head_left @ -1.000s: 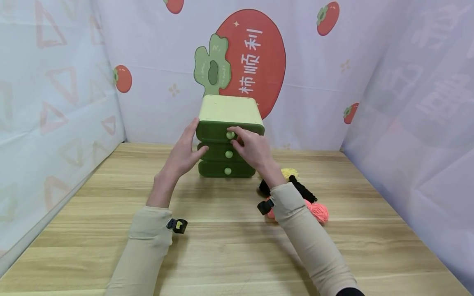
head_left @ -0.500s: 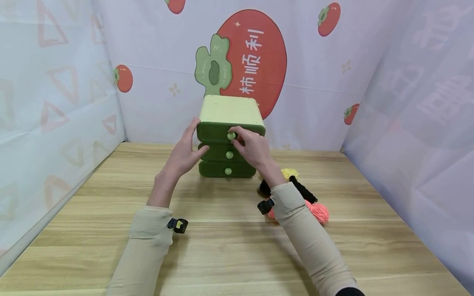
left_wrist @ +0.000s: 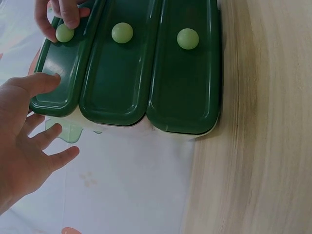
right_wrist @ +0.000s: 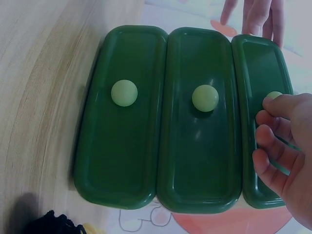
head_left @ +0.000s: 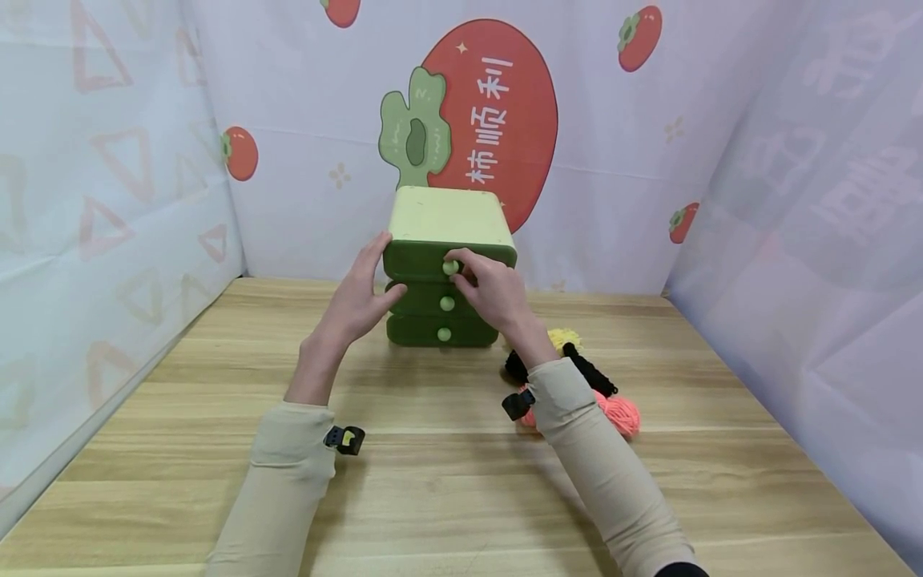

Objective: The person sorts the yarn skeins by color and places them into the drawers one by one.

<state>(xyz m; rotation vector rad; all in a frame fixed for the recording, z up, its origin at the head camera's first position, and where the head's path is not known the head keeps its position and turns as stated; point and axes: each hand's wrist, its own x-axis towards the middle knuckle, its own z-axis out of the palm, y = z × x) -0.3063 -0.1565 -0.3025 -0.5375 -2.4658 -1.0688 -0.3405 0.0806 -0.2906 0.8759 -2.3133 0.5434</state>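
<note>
A cabinet (head_left: 450, 215) with a pale top and three dark green drawers stands upright at the back of the wooden table (head_left: 433, 489), in front of a printed backdrop (head_left: 303, 88). The right hand (head_left: 493, 290) pinches the top knob (head_left: 450, 267), thumb and forefinger on it, the other fingers bent. The left hand (head_left: 358, 295) is unclenched, fingers spread along the cabinet's left side near the upper corner, thumb reaching across the front; whether the thumb touches is hard to tell. The middle knob (head_left: 447, 304) and bottom knob (head_left: 444, 334) sit below, free of both hands. To the cabinet's right lie pink yarn (head_left: 622, 414), black yarn (head_left: 591, 372) and yellow yarn (head_left: 565, 338), partly hidden by the right forearm.
</note>
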